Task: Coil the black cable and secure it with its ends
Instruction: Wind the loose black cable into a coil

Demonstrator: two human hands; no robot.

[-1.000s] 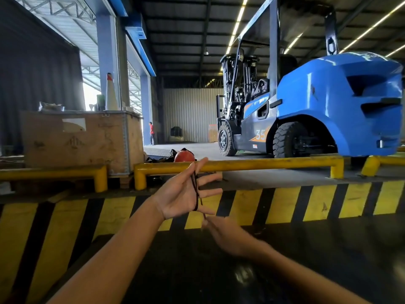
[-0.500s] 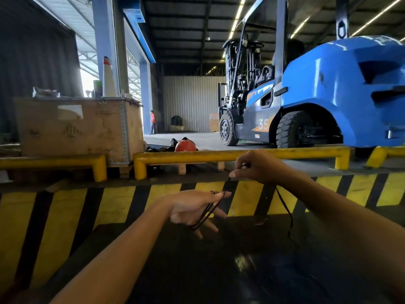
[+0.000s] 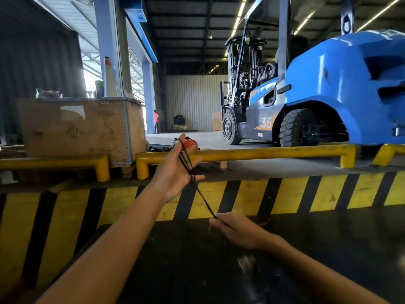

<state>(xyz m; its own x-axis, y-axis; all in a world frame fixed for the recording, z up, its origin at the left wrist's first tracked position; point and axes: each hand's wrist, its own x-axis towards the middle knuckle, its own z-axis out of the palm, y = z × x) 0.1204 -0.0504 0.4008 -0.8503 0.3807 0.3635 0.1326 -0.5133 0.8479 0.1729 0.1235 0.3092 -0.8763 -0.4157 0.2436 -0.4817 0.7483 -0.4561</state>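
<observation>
Black cable (image 3: 198, 191): centre frame, several loops over spread left hand (image 3: 175, 172), thumb to small finger; free run slants down to right hand (image 3: 237, 231), pinched between fingertips. Advice: keep run taut, lay turns side by side, save tail for tying off. Containers: crate (image 3: 81, 128), left of frame; contents hidden.

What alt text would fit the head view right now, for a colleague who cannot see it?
A raised left hand has loops of black cable wound around it, while the right hand pinches the free strand lower down. Behind stand a yellow rail and a blue forklift.
</observation>
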